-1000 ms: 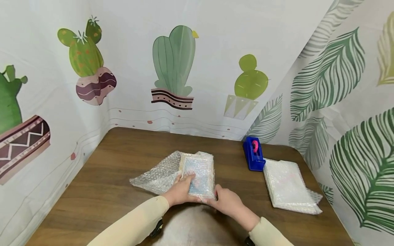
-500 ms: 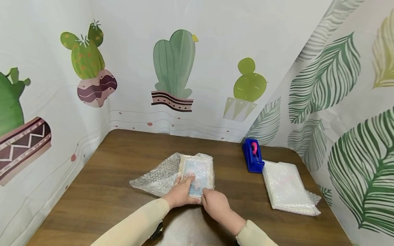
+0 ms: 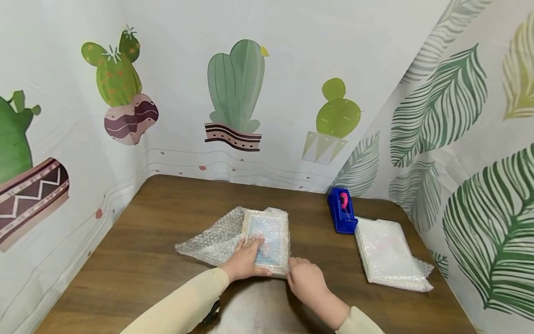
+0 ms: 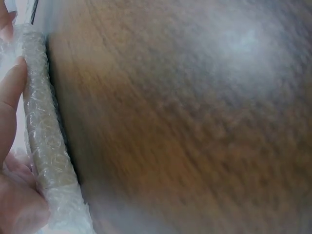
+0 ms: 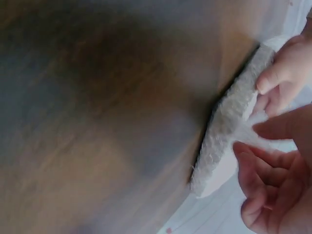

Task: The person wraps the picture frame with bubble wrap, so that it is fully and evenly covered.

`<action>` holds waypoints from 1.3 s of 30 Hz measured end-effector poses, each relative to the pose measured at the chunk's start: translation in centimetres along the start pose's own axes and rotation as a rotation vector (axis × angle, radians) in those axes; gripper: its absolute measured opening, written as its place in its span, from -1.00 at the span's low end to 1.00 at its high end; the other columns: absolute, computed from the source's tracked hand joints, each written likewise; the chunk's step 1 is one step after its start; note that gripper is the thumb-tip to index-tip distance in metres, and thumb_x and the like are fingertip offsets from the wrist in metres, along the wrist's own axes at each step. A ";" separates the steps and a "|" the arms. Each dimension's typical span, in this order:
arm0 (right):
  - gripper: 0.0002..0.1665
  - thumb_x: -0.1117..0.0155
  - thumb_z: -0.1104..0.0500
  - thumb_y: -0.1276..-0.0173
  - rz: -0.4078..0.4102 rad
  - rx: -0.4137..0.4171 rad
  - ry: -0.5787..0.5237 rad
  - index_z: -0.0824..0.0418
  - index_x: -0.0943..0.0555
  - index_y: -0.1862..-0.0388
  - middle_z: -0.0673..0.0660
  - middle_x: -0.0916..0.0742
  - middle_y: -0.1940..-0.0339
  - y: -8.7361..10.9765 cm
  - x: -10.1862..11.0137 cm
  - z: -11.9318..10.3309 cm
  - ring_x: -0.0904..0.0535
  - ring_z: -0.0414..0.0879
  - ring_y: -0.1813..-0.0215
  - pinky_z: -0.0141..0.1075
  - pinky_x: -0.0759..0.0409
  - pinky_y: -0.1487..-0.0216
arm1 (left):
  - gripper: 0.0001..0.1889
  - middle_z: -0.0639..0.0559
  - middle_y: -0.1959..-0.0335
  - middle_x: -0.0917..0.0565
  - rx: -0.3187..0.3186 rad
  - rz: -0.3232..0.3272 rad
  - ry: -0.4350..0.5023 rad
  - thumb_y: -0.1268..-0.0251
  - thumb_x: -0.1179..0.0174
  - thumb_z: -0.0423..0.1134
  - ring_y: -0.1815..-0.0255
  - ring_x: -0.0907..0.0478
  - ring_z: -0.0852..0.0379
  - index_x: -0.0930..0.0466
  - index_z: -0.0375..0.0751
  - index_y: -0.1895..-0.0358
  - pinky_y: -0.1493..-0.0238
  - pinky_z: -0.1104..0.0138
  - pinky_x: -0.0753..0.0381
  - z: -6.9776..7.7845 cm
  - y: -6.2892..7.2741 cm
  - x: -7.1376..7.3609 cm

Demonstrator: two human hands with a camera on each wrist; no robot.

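Observation:
A framed picture lies on the table, partly wrapped in bubble wrap, whose loose sheet spreads out to the left. My left hand rests on the picture's near left part, fingers over its face and thumb along the near edge. At the near right corner, my right hand pinches a bit of the wrap. In the right wrist view, the thumb and index finger of the right hand hold that thin film beside the wrapped edge. The left wrist view shows the bubble-wrapped side against the left thumb.
A blue tape dispenser with a pink roll stands toward the back right of the brown wooden table. Beside it lies another bubble-wrapped flat package. A printed cloth hangs behind the table.
My right hand moved left onto the picture's near edge, then back right to its near right corner. The left hand has stayed on the picture.

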State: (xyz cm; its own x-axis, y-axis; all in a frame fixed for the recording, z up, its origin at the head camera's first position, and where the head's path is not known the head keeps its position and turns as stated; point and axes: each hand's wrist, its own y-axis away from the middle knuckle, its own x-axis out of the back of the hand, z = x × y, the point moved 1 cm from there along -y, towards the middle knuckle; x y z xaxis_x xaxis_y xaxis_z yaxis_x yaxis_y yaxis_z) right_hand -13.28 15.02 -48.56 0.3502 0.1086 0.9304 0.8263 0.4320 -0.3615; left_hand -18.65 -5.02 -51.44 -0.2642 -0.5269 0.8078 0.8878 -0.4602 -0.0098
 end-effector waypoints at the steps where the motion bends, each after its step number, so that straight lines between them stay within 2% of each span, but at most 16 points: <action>1: -0.68 -0.52 0.20 -0.04 0.034 0.010 0.029 0.18 -0.48 0.49 0.06 -0.61 0.60 0.0 -0.1 -0.2 -0.57 -0.03 0.51 -0.24 -0.45 0.58 | 0.04 -0.44 -0.47 -0.41 -0.002 0.003 -0.004 -0.03 -0.55 0.08 -0.57 -0.29 -0.38 -0.26 -0.51 -0.45 -0.63 -0.22 -0.03 0.0 0.0 0.0; 7: -0.61 -0.52 0.15 0.00 0.222 0.036 0.152 0.15 -0.40 0.58 0.03 -0.53 0.70 -0.1 -1.3 -0.7 -0.48 -0.05 0.64 -0.28 -0.24 0.66 | 0.02 -0.44 -0.47 -0.42 -0.009 0.005 -0.012 -0.04 -0.54 0.07 -0.55 -0.31 -0.39 -0.27 -0.50 -0.44 -0.63 -0.23 -0.04 0.0 0.0 -0.1; 10: -0.56 -0.55 0.09 -0.04 0.234 0.022 0.170 0.14 -0.39 0.61 0.02 -0.53 0.73 -0.5 -2.0 -0.7 -0.49 -0.07 0.67 -0.29 -0.24 0.66 | 0.00 -0.44 -0.46 -0.43 -0.014 0.001 -0.012 -0.06 -0.53 0.07 -0.55 -0.30 -0.39 -0.28 -0.48 -0.44 -0.63 -0.23 -0.04 0.1 0.0 -0.1; 15: -0.52 -0.53 -0.04 -0.17 0.102 0.034 0.080 0.10 -0.43 0.64 0.01 -0.57 0.76 -1.7 -3.0 -0.5 -0.55 -0.09 0.66 -0.30 -0.36 0.62 | -0.04 -0.46 -0.45 -0.43 -0.022 -0.008 0.003 -0.07 -0.53 0.05 -0.55 -0.29 -0.42 -0.29 -0.45 -0.42 -0.62 -0.24 -0.05 0.5 0.2 0.0; 19: -0.47 -0.43 -0.16 -0.23 -0.010 0.059 -0.038 0.07 -0.41 0.69 -0.02 -0.52 0.79 -2.4 -3.4 -0.3 -0.48 -0.13 0.70 -0.30 -0.36 0.65 | -0.04 -0.45 -0.44 -0.45 -0.032 -0.009 -0.004 -0.05 -0.54 0.04 -0.54 -0.31 -0.42 -0.30 -0.46 -0.41 -0.61 -0.25 -0.07 0.6 0.3 0.1; 23: -0.46 -0.32 -0.21 -0.33 -0.101 0.102 -0.065 0.08 -0.44 0.67 -0.02 -0.51 0.77 -2.9 -3.2 -0.5 -0.46 -0.14 0.70 -0.30 -0.40 0.66 | -0.01 -0.42 -0.43 -0.48 -0.042 0.002 -0.034 0.03 -0.59 0.03 -0.52 -0.33 -0.43 -0.30 -0.44 -0.40 -0.59 -0.25 -0.10 0.3 0.3 0.1; 26: -0.57 -0.25 -0.06 -0.47 -0.188 0.114 -0.184 0.14 -0.52 0.55 0.01 -0.58 0.67 -2.8 -2.3 -0.5 -0.54 -0.11 0.59 -0.28 -0.50 0.55 | 0.03 -0.43 -0.44 -0.46 -0.040 0.002 -0.037 0.12 -0.63 0.01 -0.53 -0.33 -0.42 -0.30 -0.44 -0.40 -0.59 -0.24 -0.10 0.1 0.3 0.0; 28: -0.70 -0.23 0.11 -0.51 -0.250 0.113 -0.322 0.19 -0.58 0.45 0.03 -0.65 0.55 -2.5 -1.7 -0.2 -0.60 -0.11 0.46 -0.28 -0.58 0.41 | 0.05 -0.45 -0.45 -0.43 -0.036 -0.002 -0.035 0.14 -0.63 0.00 -0.53 -0.33 -0.42 -0.30 -0.45 -0.40 -0.60 -0.24 -0.09 0.0 0.3 -0.1; 30: -0.85 -0.28 0.24 -0.45 -0.265 0.107 -0.442 0.21 -0.62 0.38 0.02 -0.68 0.45 -2.1 -1.4 0.3 -0.59 -0.16 0.37 -0.32 -0.59 0.31 | 0.05 -0.47 -0.46 -0.41 -0.030 -0.009 -0.033 0.14 -0.63 0.00 -0.53 -0.32 -0.42 -0.29 -0.45 -0.40 -0.60 -0.24 -0.09 -0.1 0.3 -0.3; 32: -0.94 -0.34 0.30 -0.38 -0.253 0.106 -0.480 0.21 -0.62 0.30 0.03 -0.68 0.37 -1.8 -1.5 0.8 -0.57 -0.17 0.28 -0.33 -0.59 0.24 | 0.05 -0.46 -0.46 -0.41 -0.029 -0.015 -0.036 0.13 -0.63 0.00 -0.53 -0.31 -0.44 -0.29 -0.44 -0.41 -0.60 -0.24 -0.08 -0.2 0.2 -0.4; 33: -0.91 -0.38 0.29 -0.34 -0.239 0.089 -0.480 0.21 -0.62 0.26 0.05 -0.67 0.34 -1.8 -1.7 1.0 -0.56 -0.15 0.25 -0.31 -0.59 0.22 | 0.04 -0.45 -0.46 -0.43 -0.031 -0.016 -0.039 0.13 -0.63 0.01 -0.53 -0.32 -0.44 -0.29 -0.44 -0.41 -0.60 -0.24 -0.09 -0.2 0.2 -0.4; 35: -0.69 -0.50 0.22 -0.23 -0.191 0.028 -0.457 0.26 -0.61 0.11 0.14 -0.67 0.20 -2.2 -2.2 1.4 -0.56 -0.07 0.15 -0.22 -0.62 0.13 | 0.03 -0.42 -0.44 -0.46 -0.035 -0.016 -0.041 0.12 -0.62 0.01 -0.52 -0.34 -0.42 -0.30 -0.43 -0.40 -0.60 -0.24 -0.09 -0.3 0.1 -0.5; 37: -0.32 -0.62 0.10 -0.11 -0.180 -0.057 -0.432 0.32 -0.54 -0.15 0.28 -0.65 -0.06 -2.8 -2.6 2.0 -0.57 0.12 -0.08 -0.01 -0.63 -0.07 | 0.02 -0.42 -0.42 -0.48 -0.039 -0.010 -0.034 0.12 -0.62 0.00 -0.51 -0.37 -0.39 -0.30 -0.44 -0.40 -0.60 -0.24 -0.09 -0.3 0.0 -0.4; 39: 0.08 -0.70 -0.01 0.01 -0.218 -0.152 -0.449 0.37 -0.40 -0.41 0.41 -0.52 -0.37 -3.7 -2.9 2.7 -0.47 0.32 -0.33 0.25 -0.53 -0.26 | 0.01 -0.42 -0.41 -0.49 -0.041 -0.004 -0.021 0.13 -0.62 -0.02 -0.50 -0.39 -0.35 -0.31 -0.45 -0.38 -0.60 -0.24 -0.09 -0.3 -0.1 -0.4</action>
State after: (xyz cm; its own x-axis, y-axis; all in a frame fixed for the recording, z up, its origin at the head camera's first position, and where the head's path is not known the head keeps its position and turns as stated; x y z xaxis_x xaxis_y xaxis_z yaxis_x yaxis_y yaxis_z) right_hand -18.57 15.51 -49.74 -0.0334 0.4180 0.9078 0.9255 0.3558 -0.1298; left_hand -18.73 -5.00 -51.90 -0.2592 -0.5106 0.8198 0.8707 -0.4908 -0.0305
